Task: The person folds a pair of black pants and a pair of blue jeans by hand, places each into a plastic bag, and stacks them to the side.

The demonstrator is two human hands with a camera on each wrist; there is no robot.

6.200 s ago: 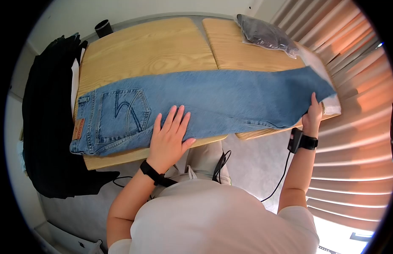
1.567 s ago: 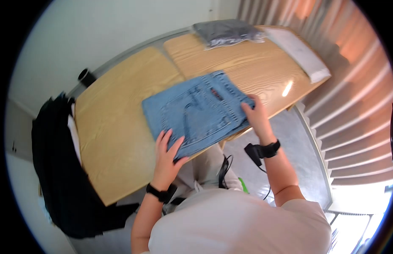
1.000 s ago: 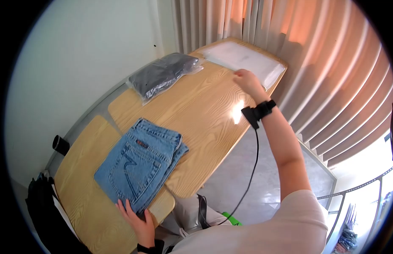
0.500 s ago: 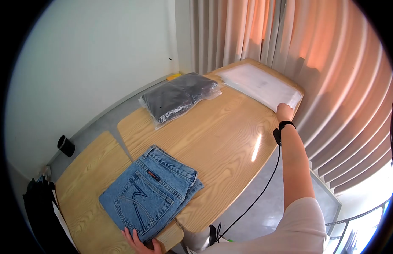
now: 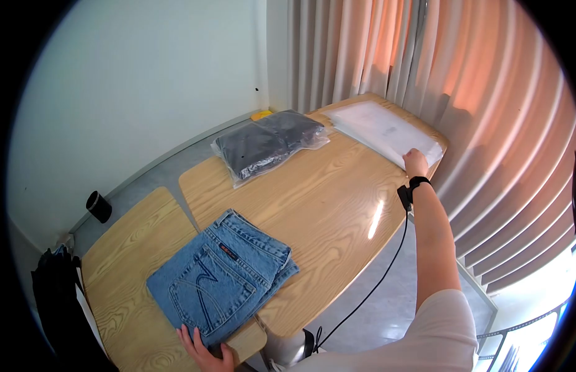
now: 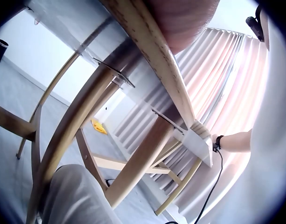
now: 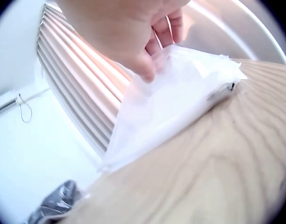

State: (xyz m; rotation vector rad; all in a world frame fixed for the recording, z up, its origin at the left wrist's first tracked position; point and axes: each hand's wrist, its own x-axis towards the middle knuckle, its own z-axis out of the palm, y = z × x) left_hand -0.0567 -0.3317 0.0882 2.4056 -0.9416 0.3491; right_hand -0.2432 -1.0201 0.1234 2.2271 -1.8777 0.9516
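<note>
Folded blue jeans (image 5: 217, 279), back pocket and label upward, lie near the front of the wooden table. My left hand (image 5: 204, 355) rests with spread fingers on their lower edge. At the table's far right end, my right hand (image 5: 416, 162) is at the near corner of a stack of clear, whitish plastic bags (image 5: 384, 130). The right wrist view has my right hand (image 7: 133, 37) with thumb and fingers pinching the raised edge of a translucent bag (image 7: 157, 105). Of the left hand, the left wrist view holds only a blurred part (image 6: 182, 21).
A dark garment in a clear bag (image 5: 269, 142) lies by the table's back edge. Black clothing (image 5: 55, 304) hangs at the left end, and a black bin (image 5: 99, 207) stands behind. A gap divides the two tabletops; a cable hangs from my right wrist.
The jeans, earlier laid long, are folded into a compact shape. My right hand has left them and reached the plastic stack; over the last half second it has barely moved. The left hand stays on the jeans.
</note>
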